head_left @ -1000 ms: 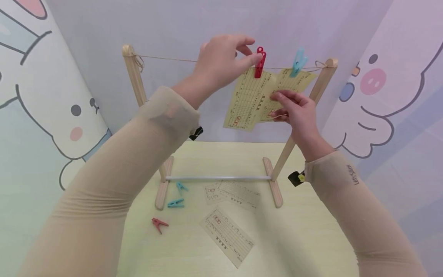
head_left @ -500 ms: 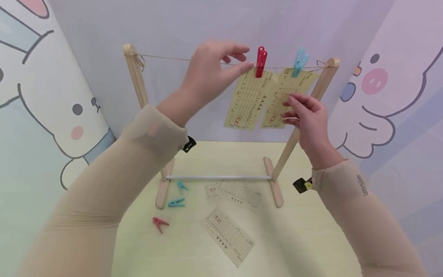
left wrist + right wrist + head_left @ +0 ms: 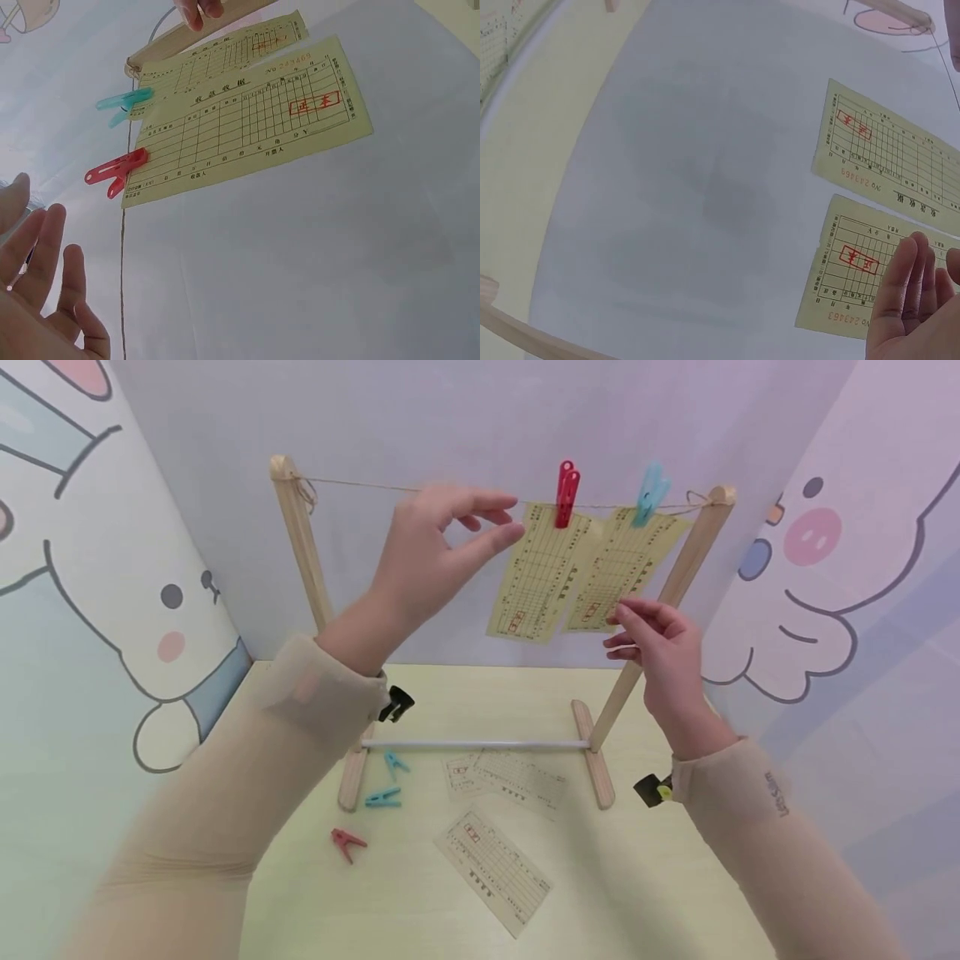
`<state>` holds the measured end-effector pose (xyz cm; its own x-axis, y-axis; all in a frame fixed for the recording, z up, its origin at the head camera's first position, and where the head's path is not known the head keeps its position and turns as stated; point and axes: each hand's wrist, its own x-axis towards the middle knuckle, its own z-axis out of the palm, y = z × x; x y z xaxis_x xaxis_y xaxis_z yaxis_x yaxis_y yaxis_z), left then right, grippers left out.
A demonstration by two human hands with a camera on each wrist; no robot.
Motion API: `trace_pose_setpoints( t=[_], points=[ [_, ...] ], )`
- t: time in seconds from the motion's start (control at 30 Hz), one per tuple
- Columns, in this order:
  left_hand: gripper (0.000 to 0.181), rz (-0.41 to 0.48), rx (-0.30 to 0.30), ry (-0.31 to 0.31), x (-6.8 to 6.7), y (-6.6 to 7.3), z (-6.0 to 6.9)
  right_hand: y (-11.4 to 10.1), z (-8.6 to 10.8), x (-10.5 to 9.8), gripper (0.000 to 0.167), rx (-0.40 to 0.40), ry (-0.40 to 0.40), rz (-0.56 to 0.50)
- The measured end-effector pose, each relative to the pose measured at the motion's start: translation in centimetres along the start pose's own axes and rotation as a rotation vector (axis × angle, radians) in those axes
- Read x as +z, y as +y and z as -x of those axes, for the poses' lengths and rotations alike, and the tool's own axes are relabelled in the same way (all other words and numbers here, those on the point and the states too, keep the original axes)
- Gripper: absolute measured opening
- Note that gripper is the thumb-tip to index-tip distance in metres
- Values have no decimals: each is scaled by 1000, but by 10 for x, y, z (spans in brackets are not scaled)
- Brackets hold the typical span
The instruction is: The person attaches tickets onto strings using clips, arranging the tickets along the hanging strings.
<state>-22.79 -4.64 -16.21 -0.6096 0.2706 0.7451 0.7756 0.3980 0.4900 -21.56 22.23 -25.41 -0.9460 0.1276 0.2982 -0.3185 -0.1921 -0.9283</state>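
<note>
Legibly "收款收据" on slip [image 3: 247, 126] with red peg [image 3: 127, 164]

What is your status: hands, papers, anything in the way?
Left hand, right hand: both open, empty. Red-clipped paper, blue-clipped paper: hanging from string. In the way: right hand, partly covering the latter; contact unclear.

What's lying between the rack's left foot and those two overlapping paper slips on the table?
Two blue clips lie between the left foot and the overlapping slips, as the head view shows.
</note>
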Motion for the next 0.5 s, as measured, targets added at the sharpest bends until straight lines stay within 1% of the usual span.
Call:
trace_pose_setpoints(
  t=[0.27,0.37,0.5],
  points=[
    [28,35,42,-2,1,-1,17,11,9,1,16,14,-1,19],
    [29,26,49,-8,3,-4,23,16,13,2,12,24,-2,35],
    [28,16,30,-19,4,-9,31,22,16,1,5,48,-11,38]
  ],
)
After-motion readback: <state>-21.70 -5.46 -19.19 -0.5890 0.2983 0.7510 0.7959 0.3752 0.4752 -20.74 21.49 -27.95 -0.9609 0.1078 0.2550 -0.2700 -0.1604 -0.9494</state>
